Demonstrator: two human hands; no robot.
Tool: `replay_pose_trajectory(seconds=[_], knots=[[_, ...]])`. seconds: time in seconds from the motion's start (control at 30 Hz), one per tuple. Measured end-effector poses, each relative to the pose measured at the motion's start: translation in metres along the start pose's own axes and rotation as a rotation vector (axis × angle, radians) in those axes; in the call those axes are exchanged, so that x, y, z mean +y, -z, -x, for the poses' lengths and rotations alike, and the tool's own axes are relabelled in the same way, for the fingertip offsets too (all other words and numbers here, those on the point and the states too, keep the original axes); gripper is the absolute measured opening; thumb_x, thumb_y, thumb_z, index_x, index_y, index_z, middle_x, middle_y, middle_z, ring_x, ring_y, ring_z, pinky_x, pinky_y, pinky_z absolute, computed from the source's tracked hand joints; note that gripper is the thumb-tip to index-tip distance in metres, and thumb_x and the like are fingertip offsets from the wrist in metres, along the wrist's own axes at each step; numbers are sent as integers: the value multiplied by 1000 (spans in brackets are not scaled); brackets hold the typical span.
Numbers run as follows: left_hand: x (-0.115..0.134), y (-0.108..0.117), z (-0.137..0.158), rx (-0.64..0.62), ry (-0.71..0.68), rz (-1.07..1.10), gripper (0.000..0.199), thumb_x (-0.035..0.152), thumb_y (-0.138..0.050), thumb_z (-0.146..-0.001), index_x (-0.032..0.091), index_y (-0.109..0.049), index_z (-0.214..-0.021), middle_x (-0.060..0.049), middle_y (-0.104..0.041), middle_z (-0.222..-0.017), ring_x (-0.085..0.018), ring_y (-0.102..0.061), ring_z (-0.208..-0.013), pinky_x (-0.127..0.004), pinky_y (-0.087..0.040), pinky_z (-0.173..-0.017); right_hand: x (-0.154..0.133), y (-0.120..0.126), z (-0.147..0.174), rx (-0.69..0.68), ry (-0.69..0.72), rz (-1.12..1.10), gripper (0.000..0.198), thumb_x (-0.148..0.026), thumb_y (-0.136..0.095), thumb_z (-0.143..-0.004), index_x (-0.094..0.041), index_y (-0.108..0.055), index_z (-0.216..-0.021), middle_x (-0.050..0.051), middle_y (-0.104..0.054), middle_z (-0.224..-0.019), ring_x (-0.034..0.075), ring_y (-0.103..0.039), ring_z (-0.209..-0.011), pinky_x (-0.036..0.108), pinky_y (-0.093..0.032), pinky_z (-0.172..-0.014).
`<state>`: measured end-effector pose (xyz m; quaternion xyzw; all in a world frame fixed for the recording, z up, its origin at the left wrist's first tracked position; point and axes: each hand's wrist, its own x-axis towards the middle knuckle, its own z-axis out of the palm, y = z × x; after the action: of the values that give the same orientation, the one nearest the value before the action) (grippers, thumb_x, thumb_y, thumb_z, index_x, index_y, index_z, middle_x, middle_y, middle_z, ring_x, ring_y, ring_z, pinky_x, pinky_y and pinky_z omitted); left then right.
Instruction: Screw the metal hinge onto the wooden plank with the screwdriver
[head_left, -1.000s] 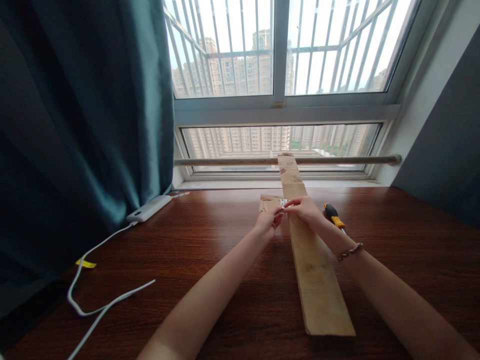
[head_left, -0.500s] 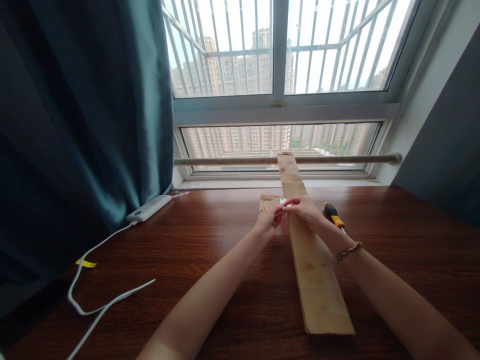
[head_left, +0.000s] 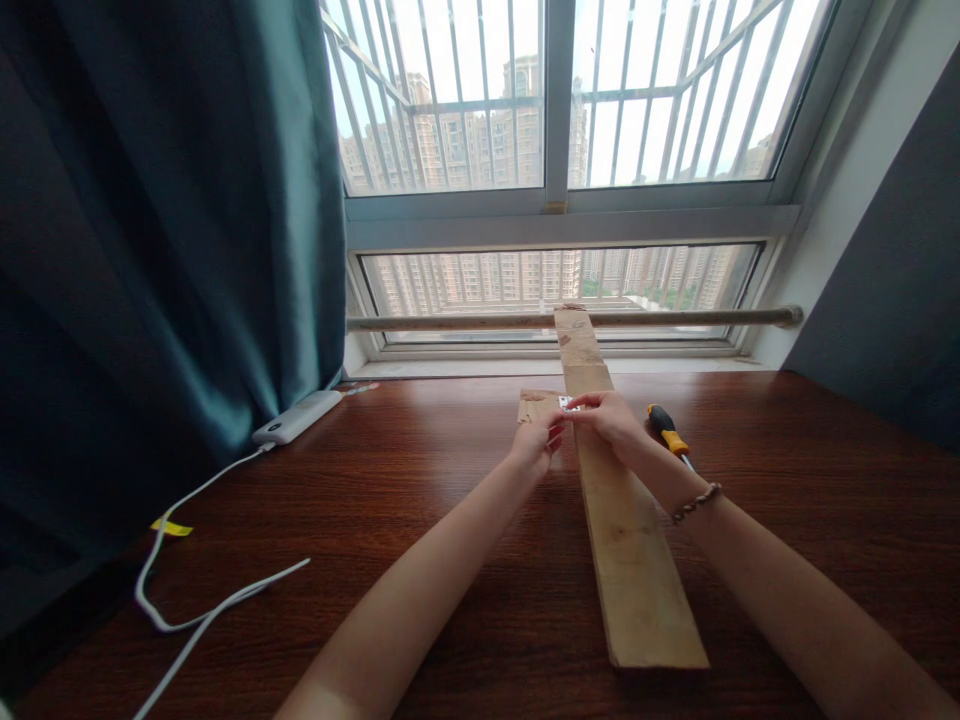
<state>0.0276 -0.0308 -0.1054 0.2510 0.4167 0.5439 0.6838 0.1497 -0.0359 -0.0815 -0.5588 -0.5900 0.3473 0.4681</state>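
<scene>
A long wooden board lies lengthwise in front of me. A shorter piece of wood meets its left side. Where the two meet sits a small silvery metal plate with holes, partly covered by my fingers. My left hand is closed in a pinch at the plate's near edge. From the right, my right hand rests over the board with thumb and forefinger pinched at the same spot. Whatever is between the fingertips is too small to make out. A yellow-and-black screwdriver lies right of the board.
The brown wooden tabletop runs up to the window sill. On the left lie a white power bank, its white cable and a yellow tag. A blue curtain hangs there. A horizontal rail crosses before the window.
Hardly anything differs. My fingertips have shifted very slightly at the metal plate; the board, the short wood piece and the screwdriver stay in place.
</scene>
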Motion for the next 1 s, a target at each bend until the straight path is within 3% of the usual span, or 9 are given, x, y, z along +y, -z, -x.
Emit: replay_pose_trajectory(seconds=[0.37,0.6,0.8,1.0], knots=[[0,-2,3,-7,-1,31,7,10,-67,-63,12,-61,-66,1,-58,-58,-6,-51,-52,-18,-35,-52,6,-5,2,75,81,7,23,-34,-69,-58,-17,-73,-73,3,-69,-71,17,-60,-67,25,-43,-64],[-3,2,-1,-9,39,54,10,8,-68,-66,12,-59,-66,0,-56,-55,-5,-47,-44,-17,-35,-45,1,-4,2,95,68,-261,30,-34,-73,-53,-14,-71,-75,3,-68,-70,14,-58,-68,25,-41,-66],[-3,1,-2,6,53,70,7,5,-62,-72,11,-59,-69,0,-57,-56,-5,-47,-43,-17,-35,-43,-1,-1,-2,170,-30,-477,38,-36,-78,-45,-13,-67,-73,1,-65,-66,12,-54,-63,24,-39,-61],[-2,1,0,25,56,67,9,8,-63,-73,12,-57,-67,1,-56,-54,-5,-48,-43,-18,-38,-44,-4,0,-3,247,-57,-545,34,-35,-76,-50,-14,-60,-72,-6,-50,-51,6,-40,-47,20,-30,-46]])
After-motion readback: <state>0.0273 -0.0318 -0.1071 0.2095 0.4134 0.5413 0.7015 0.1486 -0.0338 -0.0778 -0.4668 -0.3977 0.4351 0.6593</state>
